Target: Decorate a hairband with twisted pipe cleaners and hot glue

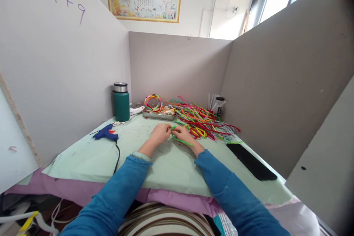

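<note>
Close together over the middle of the table, my left hand [161,132] and my right hand [183,134] both pinch a bright green pipe cleaner [182,141]. A small bunched or twisted part of it shows between the fingertips. One free end trails below my right hand toward the wrist. Just beyond my right hand spreads a heap of multicoloured pipe cleaners [201,116]. Behind my left hand stands a metal tray [159,116] with small pieces in it and a ring of colourful twisted strands [153,103] on top.
A blue glue gun [106,132] with a black cord lies at the left, near a green bottle [121,103]. A black flat rectangular object [251,162] rests at the right edge. A black-lidded jar [219,106] stands at the back right. Grey partitions [179,66] enclose the table.
</note>
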The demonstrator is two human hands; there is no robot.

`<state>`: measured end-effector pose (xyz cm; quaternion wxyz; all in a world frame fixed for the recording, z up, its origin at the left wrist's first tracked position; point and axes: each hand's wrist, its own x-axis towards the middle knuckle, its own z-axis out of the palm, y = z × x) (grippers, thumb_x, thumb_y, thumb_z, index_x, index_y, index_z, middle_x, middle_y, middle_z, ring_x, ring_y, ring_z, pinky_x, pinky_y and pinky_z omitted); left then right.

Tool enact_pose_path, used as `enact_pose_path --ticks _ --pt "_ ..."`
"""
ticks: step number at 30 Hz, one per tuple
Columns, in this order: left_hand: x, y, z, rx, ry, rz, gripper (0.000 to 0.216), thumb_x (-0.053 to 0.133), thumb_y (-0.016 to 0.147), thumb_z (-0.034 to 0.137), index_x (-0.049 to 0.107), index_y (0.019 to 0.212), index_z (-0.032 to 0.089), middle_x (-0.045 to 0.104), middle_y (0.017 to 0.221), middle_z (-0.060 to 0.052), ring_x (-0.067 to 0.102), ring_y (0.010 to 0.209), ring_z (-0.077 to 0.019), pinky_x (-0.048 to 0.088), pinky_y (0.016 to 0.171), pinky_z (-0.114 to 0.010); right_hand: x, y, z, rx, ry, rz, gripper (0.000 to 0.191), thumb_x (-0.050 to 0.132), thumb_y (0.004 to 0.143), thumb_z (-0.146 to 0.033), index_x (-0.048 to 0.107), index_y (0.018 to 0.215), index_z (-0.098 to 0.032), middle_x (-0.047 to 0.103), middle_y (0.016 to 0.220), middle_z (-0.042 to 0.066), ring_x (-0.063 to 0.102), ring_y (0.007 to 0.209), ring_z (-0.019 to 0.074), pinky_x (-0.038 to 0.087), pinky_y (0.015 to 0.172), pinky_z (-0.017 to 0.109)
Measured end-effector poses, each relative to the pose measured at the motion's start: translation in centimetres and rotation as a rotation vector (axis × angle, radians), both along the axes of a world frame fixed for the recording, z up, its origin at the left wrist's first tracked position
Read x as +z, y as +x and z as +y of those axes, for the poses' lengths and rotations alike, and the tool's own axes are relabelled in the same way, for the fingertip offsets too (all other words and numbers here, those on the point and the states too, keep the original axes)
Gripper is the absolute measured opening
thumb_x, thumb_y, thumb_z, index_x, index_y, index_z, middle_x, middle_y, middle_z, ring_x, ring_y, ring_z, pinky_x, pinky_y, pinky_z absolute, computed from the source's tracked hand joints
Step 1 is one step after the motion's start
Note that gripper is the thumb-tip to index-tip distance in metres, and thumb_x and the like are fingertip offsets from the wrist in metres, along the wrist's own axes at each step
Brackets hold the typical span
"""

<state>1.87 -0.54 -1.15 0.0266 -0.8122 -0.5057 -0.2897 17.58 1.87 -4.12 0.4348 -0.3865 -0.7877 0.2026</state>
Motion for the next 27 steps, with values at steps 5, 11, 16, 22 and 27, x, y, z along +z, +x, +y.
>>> enact_pose_path --ticks 5,11,16,22,27 --pt "0.0 0.0 0.0 0.053 -0.045 0.012 0.027 0.043 0.083 0.029 0.069 0.087 0.019 0.069 0.085 -0.008 0.06 0.079 -0.0172 0.04 0.07 -0.024 -0.1 -0.1 -0.3 0.009 -0.041 -0.023 0.022 0.052 0.074 -0.031 0.057 0.058 -0.016 0.05 0.058 -0.001 0.043 0.058 0.0113 0.03 0.054 0.022" --pt "0.3 0.1 -0.3 0.127 -0.081 0.044 0.028 0.043 0.083 0.03 0.068 0.091 0.022 0.07 0.091 -0.007 0.061 0.085 -0.0181 0.041 0.071 -0.024 0.2 -0.1 -0.6 -0.012 -0.011 -0.07 0.026 0.049 0.076 -0.031 0.054 0.056 -0.016 0.048 0.056 -0.002 0.042 0.056 0.0109 0.028 0.052 0.022" --pt "0.2 0.1 -0.2 0.171 -0.069 0.047 0.029 0.042 0.084 0.03 0.067 0.094 0.023 0.07 0.093 -0.007 0.062 0.086 -0.0189 0.042 0.071 -0.025 0.4 -0.1 -1.0 -0.021 0.054 -0.105 0.017 0.047 0.075 -0.021 0.059 0.064 -0.016 0.056 0.063 -0.001 0.048 0.062 0.012 0.033 0.057 0.022" --pt "0.2 0.0 -0.1 0.175 -0.069 0.054 0.029 0.042 0.083 0.03 0.068 0.095 0.024 0.07 0.092 -0.007 0.062 0.085 -0.0191 0.043 0.07 -0.025 0.3 -0.2 -1.4 -0.068 0.08 -0.126 0.011 0.052 0.073 -0.018 0.063 0.072 -0.017 0.062 0.072 0.001 0.053 0.068 0.0131 0.037 0.062 0.023" --pt "0.2 0.0 -0.2 0.17 -0.085 0.074 0.029 0.042 0.082 0.03 0.068 0.094 0.024 0.07 0.092 -0.007 0.062 0.086 -0.0194 0.043 0.071 -0.026 0.3 -0.2 -1.7 -0.102 0.121 -0.109 0.011 0.056 0.076 -0.026 0.063 0.077 -0.017 0.063 0.073 0.001 0.053 0.067 0.0128 0.036 0.061 0.023"
